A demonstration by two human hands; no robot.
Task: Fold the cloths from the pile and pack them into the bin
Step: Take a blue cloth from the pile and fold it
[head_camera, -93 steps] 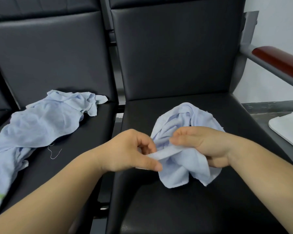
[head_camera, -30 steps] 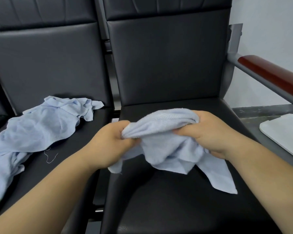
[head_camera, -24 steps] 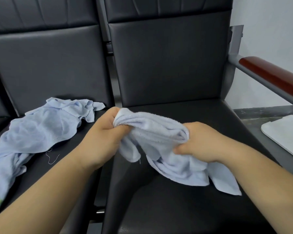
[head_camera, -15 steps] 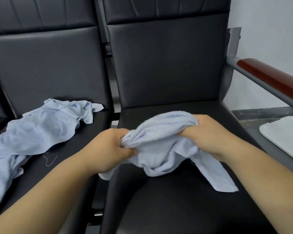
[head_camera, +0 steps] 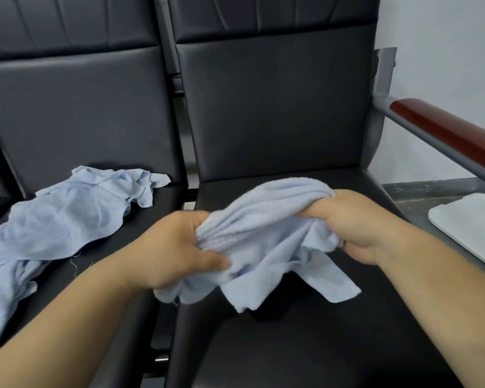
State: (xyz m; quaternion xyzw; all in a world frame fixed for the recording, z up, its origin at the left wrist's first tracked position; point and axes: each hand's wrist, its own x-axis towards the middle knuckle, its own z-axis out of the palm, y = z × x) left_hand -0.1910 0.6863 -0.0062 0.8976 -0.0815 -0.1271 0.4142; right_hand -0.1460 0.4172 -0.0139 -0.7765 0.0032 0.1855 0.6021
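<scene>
bunching up between two fists, the pale blue terry cloth point(head_camera: 266, 219) is the whole story right now. the left hand point(head_camera: 174, 247) has thumb and fingers curled round one gathered end, the right hand point(head_camera: 356, 222) clamps the other. the cloth arches between them above the black padded seat point(head_camera: 319, 345), with a loose tail trailing down onto the cushion.

a few seconds back this cloth sat crumpled on the seat with only an edge pinched. now it's up and being worked through the hands, but it's a rope of gathers: no flat face, no clean corner showing. my read: edges not found yet, folding proper not begun, nothing packed.

out left, the pile of thin light blue cloths point(head_camera: 67, 219) sprawls over the neighbouring seat, well apart, so plenty left to do. out right, a white rounded flat-topped object point(head_camera: 473, 228) peeks in below the red-brown armrest point(head_camera: 445, 130); whether that's the bin i cannot tell. the real obstacle looks to be the tangle itself.
</scene>
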